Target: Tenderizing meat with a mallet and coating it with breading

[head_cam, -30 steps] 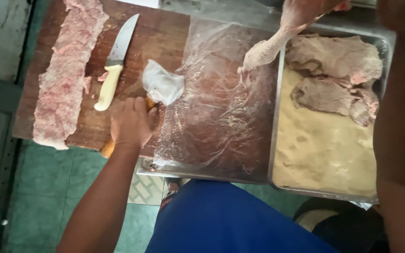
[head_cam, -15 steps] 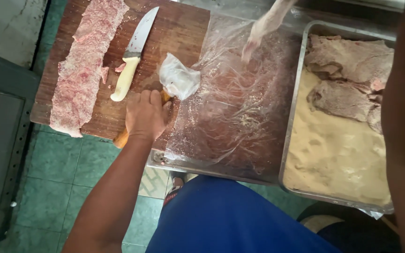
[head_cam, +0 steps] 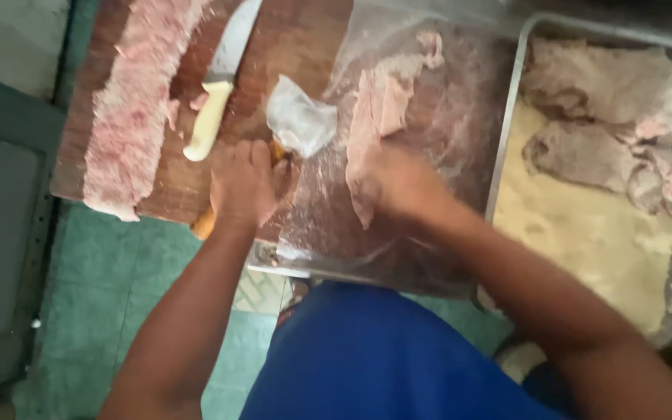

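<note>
While the left hand (head_cam: 244, 183) curls its fingers around an orange wooden handle (head_cam: 204, 225) at frame centre, the right hand (head_cam: 398, 183) presses a pale thin meat slice (head_cam: 379, 117) onto clear plastic sheeting (head_cam: 429, 155). Whether the right fingers are spread cannot be told through the blur.

A long strip of raw, pink pounded meat (head_cam: 130, 109) lies along the left side of the dark wooden cutting board (head_cam: 281, 35). Just beside it rests a steel-bladed knife with a cream handle (head_cam: 218, 85). At the right, a rectangular metal tray (head_cam: 507, 117) holds pale breadcrumbs (head_cam: 585, 241) and two breaded cutlets (head_cam: 600, 117). Green floor tiles (head_cam: 118, 272) lie below.
</note>
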